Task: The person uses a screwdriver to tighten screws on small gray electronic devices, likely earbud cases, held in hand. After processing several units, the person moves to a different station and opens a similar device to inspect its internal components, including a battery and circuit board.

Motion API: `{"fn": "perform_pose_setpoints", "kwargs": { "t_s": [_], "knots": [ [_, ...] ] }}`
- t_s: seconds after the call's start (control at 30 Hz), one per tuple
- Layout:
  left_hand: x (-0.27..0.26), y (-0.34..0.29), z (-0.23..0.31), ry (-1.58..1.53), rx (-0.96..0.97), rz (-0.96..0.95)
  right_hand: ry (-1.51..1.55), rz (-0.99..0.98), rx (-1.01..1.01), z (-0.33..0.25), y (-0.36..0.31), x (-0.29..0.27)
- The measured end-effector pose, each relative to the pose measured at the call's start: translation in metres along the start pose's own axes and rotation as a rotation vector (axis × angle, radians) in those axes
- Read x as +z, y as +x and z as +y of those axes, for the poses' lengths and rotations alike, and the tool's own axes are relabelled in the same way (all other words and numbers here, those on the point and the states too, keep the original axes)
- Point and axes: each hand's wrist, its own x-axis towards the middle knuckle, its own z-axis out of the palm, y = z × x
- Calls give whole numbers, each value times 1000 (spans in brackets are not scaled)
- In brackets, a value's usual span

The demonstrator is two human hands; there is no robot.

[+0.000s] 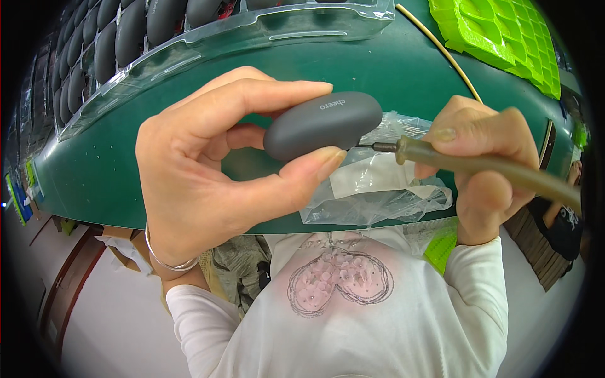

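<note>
A dark grey, rounded oval case (324, 123) is held above the bench between the thumb and fingers of my left hand (208, 145). In my right hand (482, 151) is a thin-tipped tool (454, 157) with a translucent brown handle, flanged at the front. Its dark metal tip points left and reaches the case's lower right edge, close to my left thumb. Whether the tip touches the case or enters it, I cannot tell. Beneath the hands a clear plastic bag (378, 205) lies on the green bench top (353, 69); small thin pieces show at its upper part.
At the far left, clear plastic trays (277, 31) hold several similar dark grey cases (131, 31). A bright green moulded tray (498, 38) sits at the far right, beside a pale cord (441, 50). Below the bench edge at left is a cardboard box (129, 249).
</note>
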Motion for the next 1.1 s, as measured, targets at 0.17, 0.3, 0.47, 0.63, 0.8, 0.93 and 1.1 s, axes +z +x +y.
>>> {"fn": "perform_pose_setpoints", "kwargs": {
  "t_s": [0.17,0.3,0.47,0.63,0.8,0.93,1.1],
  "knots": [
    [0,-1,-1,28,25,4,76,93,139,-4,4,5],
    [-1,0,0,-24,-13,-9,86,91,144,-5,3,5],
    [-3,1,0,-46,-64,2,32,-47,-140,8,0,0],
    [-7,2,-1,-73,-98,-33,9,-94,-265,13,1,-4],
    [-5,1,-1,-41,-71,-3,-41,-181,-369,17,7,-9],
    [-6,1,-1,-19,-54,7,-42,-211,-382,19,9,-11],
    [-5,0,-1,-25,-50,18,-46,-161,-356,17,5,-7]
  ]
}}
